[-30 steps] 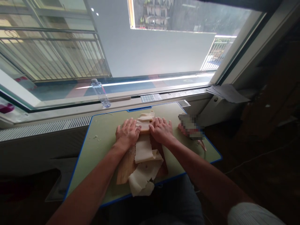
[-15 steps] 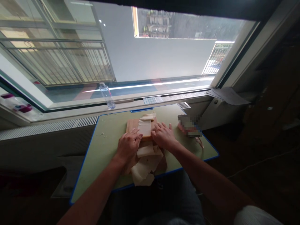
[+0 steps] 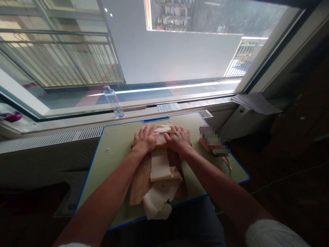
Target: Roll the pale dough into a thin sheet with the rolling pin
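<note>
My left hand (image 3: 146, 138) lies palm down over the left part of a wooden rolling pin (image 3: 161, 145), fingers spread forward. Mirroring it, my right hand (image 3: 178, 138) rests flat on the pin's right part, fingers also stretched out. Between my hands a pale dough sheet (image 3: 159, 163) passes under the pin. Its far end is folded beyond my fingertips; the near end lies in loose, torn-edged folds and hangs past the table's front edge. Beneath the dough is a wooden board (image 3: 140, 187), partly covered by my hands and the dough.
The board lies on a green folding table (image 3: 108, 171) with a blue rim. A pixelated object (image 3: 214, 140) is at its right. A clear bottle (image 3: 113, 102) stands on the windowsill, with papers (image 3: 257, 102) farther right. Small crumbs (image 3: 108, 150) dot the table's left side.
Both my hands have moved forward along the board with the rolling pin, toward the far end of the dough. More of the near dough and board shows. The view has tilted down slightly.
</note>
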A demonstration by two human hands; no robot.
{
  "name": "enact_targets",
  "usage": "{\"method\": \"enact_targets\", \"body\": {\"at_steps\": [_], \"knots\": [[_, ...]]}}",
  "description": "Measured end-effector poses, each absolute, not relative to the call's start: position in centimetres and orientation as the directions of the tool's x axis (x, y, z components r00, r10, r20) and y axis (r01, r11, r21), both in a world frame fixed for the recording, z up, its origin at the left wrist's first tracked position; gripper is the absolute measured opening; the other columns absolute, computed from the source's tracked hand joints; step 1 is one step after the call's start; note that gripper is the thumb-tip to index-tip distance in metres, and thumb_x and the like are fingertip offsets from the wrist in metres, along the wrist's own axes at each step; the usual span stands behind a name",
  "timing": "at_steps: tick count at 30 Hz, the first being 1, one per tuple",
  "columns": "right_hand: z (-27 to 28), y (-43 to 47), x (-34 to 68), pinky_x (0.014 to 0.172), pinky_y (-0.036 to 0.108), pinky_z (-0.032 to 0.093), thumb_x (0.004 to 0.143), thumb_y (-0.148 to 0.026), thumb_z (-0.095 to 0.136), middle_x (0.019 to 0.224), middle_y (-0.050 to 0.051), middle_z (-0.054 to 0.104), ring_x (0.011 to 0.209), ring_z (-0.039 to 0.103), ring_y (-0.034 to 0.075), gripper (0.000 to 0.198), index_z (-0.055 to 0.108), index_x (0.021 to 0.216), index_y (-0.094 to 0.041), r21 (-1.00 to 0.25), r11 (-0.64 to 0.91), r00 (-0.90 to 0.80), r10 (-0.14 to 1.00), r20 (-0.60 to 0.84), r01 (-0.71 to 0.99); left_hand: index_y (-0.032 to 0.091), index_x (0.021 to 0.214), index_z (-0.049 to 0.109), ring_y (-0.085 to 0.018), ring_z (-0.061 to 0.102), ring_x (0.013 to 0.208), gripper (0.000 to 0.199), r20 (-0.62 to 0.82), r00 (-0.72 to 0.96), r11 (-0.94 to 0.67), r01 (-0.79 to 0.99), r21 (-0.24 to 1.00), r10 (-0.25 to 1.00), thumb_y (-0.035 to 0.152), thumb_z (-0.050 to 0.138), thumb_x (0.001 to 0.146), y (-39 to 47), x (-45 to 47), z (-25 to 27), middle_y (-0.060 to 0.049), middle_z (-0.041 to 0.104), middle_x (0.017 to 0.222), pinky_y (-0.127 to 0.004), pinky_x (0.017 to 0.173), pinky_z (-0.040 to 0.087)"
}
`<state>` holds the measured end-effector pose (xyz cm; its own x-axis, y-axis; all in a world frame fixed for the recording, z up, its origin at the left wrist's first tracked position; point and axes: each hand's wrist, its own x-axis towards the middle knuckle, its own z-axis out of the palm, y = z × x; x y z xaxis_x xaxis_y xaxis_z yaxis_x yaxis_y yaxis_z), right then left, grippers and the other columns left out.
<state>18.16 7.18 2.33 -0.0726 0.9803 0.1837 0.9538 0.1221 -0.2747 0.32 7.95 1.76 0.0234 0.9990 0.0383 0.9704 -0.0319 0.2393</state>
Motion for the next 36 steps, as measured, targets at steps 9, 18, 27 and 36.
{"method": "enact_targets", "body": {"at_steps": [9, 18, 27, 36], "knots": [[2.7, 11.3, 17.9, 0.120, 0.055, 0.031, 0.106, -0.055, 0.041, 0.149, 0.020, 0.065, 0.137, 0.055, 0.035, 0.056, 0.061, 0.143, -0.017, -0.329, 0.073, -0.027, 0.990, 0.142, 0.942, 0.016, 0.151, 0.059, -0.032, 0.056, 0.142, 0.055, 0.303, -0.001, -0.072, 0.970, 0.231, 0.953, 0.044, 0.038, 0.108, 12.7, 0.6, 2.1, -0.017, 0.061, 0.156, -0.048, 0.121, 0.043], [2.2, 8.7, 18.0, 0.126, 0.060, 0.025, 0.105, -0.053, 0.040, 0.167, 0.016, 0.049, 0.151, 0.041, 0.037, 0.071, 0.042, 0.165, -0.016, -0.293, 0.096, -0.065, 0.991, 0.113, 0.951, 0.021, 0.157, 0.055, -0.034, 0.052, 0.146, 0.058, 0.209, 0.024, -0.059, 0.984, 0.166, 0.978, 0.049, 0.038, 0.108, 10.1, 0.3, 1.7, -0.014, 0.053, 0.165, -0.052, 0.123, 0.041], [1.9, 3.5, 18.0, 0.127, 0.062, 0.022, 0.109, -0.063, 0.037, 0.171, 0.013, 0.044, 0.156, 0.036, 0.038, 0.071, 0.044, 0.166, -0.021, -0.225, 0.179, -0.144, 0.976, 0.165, 0.958, 0.027, 0.163, 0.050, -0.033, 0.045, 0.155, 0.061, 0.201, 0.007, -0.036, 0.989, 0.141, 0.980, 0.051, 0.036, 0.108, 5.2, 0.5, 1.0, -0.011, 0.047, 0.171, -0.056, 0.126, 0.036], [2.2, -0.9, 21.3, 0.124, 0.047, 0.027, 0.106, -0.052, 0.057, 0.162, 0.001, 0.057, 0.154, 0.040, 0.029, 0.037, 0.070, 0.137, -0.034, -0.306, 0.417, -0.397, 0.909, 0.127, 0.856, 0.031, 0.159, 0.055, -0.030, 0.042, 0.159, 0.057, 0.162, 0.084, -0.107, 0.984, 0.142, 0.983, 0.051, 0.036, 0.109, -3.0, 0.3, 1.1, -0.008, 0.048, 0.169, -0.058, 0.126, 0.036]]}}
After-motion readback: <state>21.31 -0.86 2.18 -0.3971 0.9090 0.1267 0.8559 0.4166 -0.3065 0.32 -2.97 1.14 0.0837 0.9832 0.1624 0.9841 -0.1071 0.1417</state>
